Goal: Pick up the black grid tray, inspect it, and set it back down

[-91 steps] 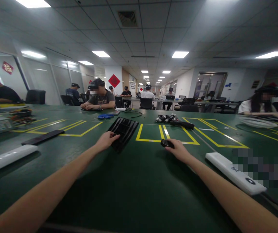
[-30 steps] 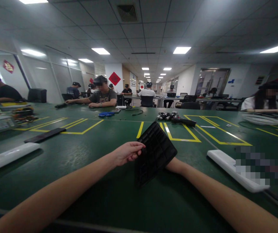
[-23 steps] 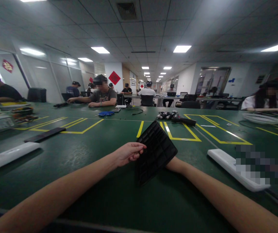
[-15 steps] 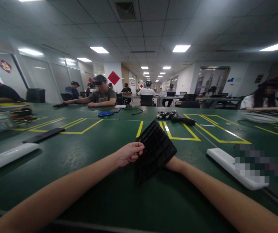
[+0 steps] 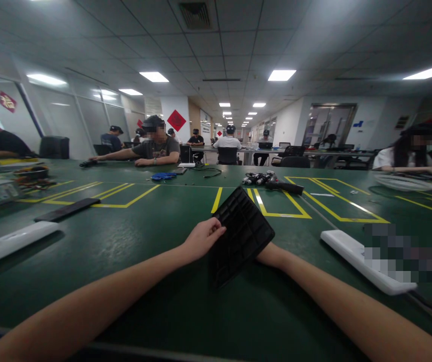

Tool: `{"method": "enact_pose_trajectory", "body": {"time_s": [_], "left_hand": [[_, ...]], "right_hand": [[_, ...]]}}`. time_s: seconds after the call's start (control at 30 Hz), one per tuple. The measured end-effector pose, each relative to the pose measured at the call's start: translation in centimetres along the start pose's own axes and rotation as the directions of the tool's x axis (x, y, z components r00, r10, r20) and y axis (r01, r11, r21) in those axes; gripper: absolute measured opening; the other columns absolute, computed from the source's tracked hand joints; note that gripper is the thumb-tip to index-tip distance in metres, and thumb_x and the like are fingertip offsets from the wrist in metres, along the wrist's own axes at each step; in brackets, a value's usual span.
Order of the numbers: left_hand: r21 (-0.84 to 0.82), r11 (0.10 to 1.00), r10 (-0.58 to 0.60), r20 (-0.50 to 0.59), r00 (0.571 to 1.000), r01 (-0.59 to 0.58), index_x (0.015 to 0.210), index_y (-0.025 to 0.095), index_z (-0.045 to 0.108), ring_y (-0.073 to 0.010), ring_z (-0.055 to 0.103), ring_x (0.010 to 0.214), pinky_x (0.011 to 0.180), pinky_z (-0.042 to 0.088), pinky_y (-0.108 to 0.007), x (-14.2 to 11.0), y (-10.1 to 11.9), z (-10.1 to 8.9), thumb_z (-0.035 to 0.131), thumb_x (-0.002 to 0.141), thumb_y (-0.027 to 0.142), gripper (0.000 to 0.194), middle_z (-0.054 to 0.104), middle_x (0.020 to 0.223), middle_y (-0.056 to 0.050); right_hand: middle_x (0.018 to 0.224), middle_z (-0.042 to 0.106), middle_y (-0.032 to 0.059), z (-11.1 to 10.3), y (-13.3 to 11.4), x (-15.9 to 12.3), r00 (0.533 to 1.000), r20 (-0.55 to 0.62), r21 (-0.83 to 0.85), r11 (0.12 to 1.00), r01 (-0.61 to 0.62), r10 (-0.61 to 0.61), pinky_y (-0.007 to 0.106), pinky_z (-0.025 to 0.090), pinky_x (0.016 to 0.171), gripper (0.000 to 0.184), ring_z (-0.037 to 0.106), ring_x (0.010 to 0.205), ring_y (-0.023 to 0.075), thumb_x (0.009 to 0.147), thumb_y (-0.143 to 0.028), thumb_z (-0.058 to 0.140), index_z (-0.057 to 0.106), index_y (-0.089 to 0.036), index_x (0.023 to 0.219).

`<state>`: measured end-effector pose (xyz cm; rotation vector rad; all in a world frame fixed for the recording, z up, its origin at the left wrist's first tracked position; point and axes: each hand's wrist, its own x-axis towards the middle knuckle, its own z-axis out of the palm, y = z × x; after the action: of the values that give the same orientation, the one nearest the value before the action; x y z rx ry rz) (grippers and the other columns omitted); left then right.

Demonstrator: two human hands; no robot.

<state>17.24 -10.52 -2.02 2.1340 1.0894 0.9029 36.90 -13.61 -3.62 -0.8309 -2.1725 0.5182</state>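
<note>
My left hand (image 5: 204, 239) grips the left edge of a black gridded tray (image 5: 244, 234), fingers curled on it. The tray stands tilted up on the green table (image 5: 155, 281), one corner pointing away from me. My right hand (image 5: 267, 253) reaches in behind the tray's right side; only the wrist and the heel of the hand show, and the fingers are hidden by the tray. I cannot see whether it holds anything.
A long white device (image 5: 366, 261) lies to the right and another white device (image 5: 12, 241) to the left, with a flat black bar (image 5: 67, 209) beyond it. Yellow tape boxes (image 5: 276, 206), black tools (image 5: 268, 180) and a blue item (image 5: 163, 176) lie farther off. Several people sit around the table.
Three seconds ago the tray lay flat on the table and my right hand held a small black object. The tray is now raised before the right hand; over the last second it barely moved.
</note>
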Motion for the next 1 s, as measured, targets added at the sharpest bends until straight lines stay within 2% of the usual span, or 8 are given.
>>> {"method": "enact_pose_trajectory", "body": {"time_s": [0.13, 0.23, 0.33, 0.43, 0.57, 0.7, 0.87, 1.0], "left_hand": [[-0.053, 0.998, 0.028, 0.049, 0.998, -0.025, 0.078, 0.017, 0.055, -0.0112, 0.048, 0.055, 0.051, 0.036, -0.022, -0.1, 0.3, -0.5, 0.052, 0.076, 0.022, 0.006, 0.051, 0.063, 0.001], [-0.241, 0.967, -0.081, 0.024, 0.996, 0.084, 0.078, 0.017, 0.051, -0.0114, 0.051, 0.052, 0.049, 0.038, -0.021, 0.4, 0.2, -0.5, 0.052, 0.071, 0.016, 0.007, 0.050, 0.060, 0.002], [-0.568, 0.767, -0.304, 0.086, 0.949, 0.297, 0.076, 0.016, 0.047, -0.0110, 0.052, 0.052, 0.047, 0.039, -0.021, 1.1, -0.2, -0.6, 0.050, 0.069, 0.015, 0.008, 0.050, 0.062, 0.001], [-0.665, 0.624, -0.400, 0.178, 0.899, 0.409, 0.068, 0.015, 0.044, -0.0087, 0.048, 0.051, 0.045, 0.035, -0.019, 1.5, -0.5, -1.0, 0.052, 0.069, 0.019, 0.009, 0.047, 0.063, 0.001], [-0.488, 0.799, -0.292, 0.197, 0.936, 0.353, 0.083, 0.013, 0.053, -0.0074, 0.043, 0.054, 0.047, 0.030, -0.019, 1.1, -1.1, -1.2, 0.069, 0.061, 0.025, 0.029, 0.046, 0.066, 0.003], [-0.128, 0.986, -0.083, 0.187, 0.979, 0.108, 0.103, 0.014, 0.055, -0.0115, 0.045, 0.064, 0.057, 0.035, -0.023, 0.6, -1.5, -0.8, 0.071, 0.060, 0.036, 0.050, 0.045, 0.072, 0.003], [0.183, 0.973, 0.131, 0.048, 0.990, -0.138, 0.086, 0.016, 0.059, -0.0146, 0.046, 0.068, 0.061, 0.035, -0.024, 0.8, -1.1, 0.0, 0.066, 0.064, 0.036, 0.030, 0.050, 0.076, -0.001], [0.328, 0.939, 0.139, -0.077, 0.987, -0.106, 0.077, 0.017, 0.058, -0.0162, 0.048, 0.067, 0.059, 0.034, -0.025, 1.6, -1.2, -1.3, 0.065, 0.063, 0.036, 0.024, 0.053, 0.073, -0.002]], "right_hand": [[0.131, 0.049, 0.0104, -0.1, -0.1, 0.0, 1.000, 0.024, -0.033, 0.999, 0.003, -0.002, 0.041, 0.035, 0.103, 0.040, 0.046, 0.121, 0.0247, 0.083, -0.025, 0.045, 0.051, -0.016, 0.122], [0.134, 0.045, 0.0085, -0.2, -0.1, 0.1, 0.999, 0.037, -0.068, 0.998, 0.015, -0.012, 0.041, 0.034, 0.104, 0.043, 0.045, 0.121, 0.0237, 0.084, -0.024, 0.044, 0.046, -0.019, 0.127], [0.136, 0.042, 0.0056, -0.2, 0.2, 0.1, 0.998, 0.041, -0.122, 0.991, 0.050, -0.045, 0.042, 0.030, 0.106, 0.046, 0.039, 0.125, 0.0237, 0.083, -0.021, 0.045, 0.043, -0.024, 0.129], [0.137, 0.041, 0.0037, 0.0, 0.7, 0.1, 0.997, 0.029, -0.164, 0.984, 0.074, -0.070, 0.041, 0.031, 0.106, 0.049, 0.036, 0.127, 0.0245, 0.082, -0.019, 0.047, 0.043, -0.026, 0.129], [0.132, 0.048, 0.0026, 0.1, 0.6, 0.2, 0.998, 0.008, -0.098, 0.993, 0.061, -0.060, 0.041, 0.033, 0.105, 0.044, 0.036, 0.127, 0.0236, 0.083, -0.022, 0.046, 0.047, -0.027, 0.126], [0.127, 0.053, 0.0057, 0.1, -0.3, 0.2, 0.997, 0.035, -0.001, 0.998, 0.066, -0.066, 0.042, 0.033, 0.104, 0.039, 0.046, 0.121, 0.0228, 0.084, -0.028, 0.042, 0.051, -0.024, 0.122], [0.130, 0.050, 0.0101, 0.0, -0.2, 0.3, 0.999, 0.015, 0.011, 0.999, 0.042, -0.042, 0.044, 0.031, 0.105, 0.041, 0.044, 0.122, 0.0234, 0.083, -0.034, 0.043, 0.051, -0.021, 0.121], [0.123, 0.055, 0.0111, -1.3, 2.0, 0.3, 0.998, 0.056, -0.154, 0.988, 0.012, -0.003, 0.046, 0.032, 0.103, 0.039, 0.045, 0.119, 0.0240, 0.082, -0.033, 0.044, 0.053, -0.017, 0.117]]}}
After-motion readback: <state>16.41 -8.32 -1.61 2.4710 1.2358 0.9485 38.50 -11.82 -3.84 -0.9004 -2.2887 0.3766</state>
